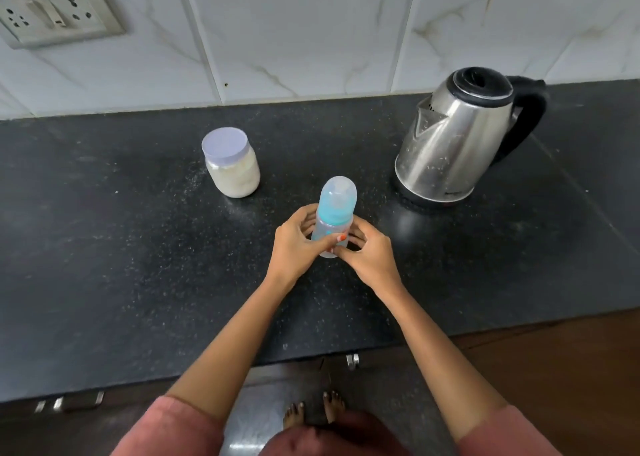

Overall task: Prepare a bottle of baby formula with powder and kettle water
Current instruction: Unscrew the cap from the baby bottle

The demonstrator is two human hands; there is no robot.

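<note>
A clear baby bottle (334,213) with a teal collar and a translucent blue cap stands upright on the black counter (138,265). My left hand (298,244) grips its lower body from the left, thumb across the front. My right hand (370,255) curls round it from the right. A plastic jar of pale formula powder (232,165) with a closed lid sits behind and to the left. A steel electric kettle (457,137) with a black lid and handle sits on its base at the back right, lid closed.
A white marble-tiled wall rises behind the counter, with a socket plate (52,12) at the upper left. The counter's front edge runs across the lower part of the view, above dark cabinet handles (352,360).
</note>
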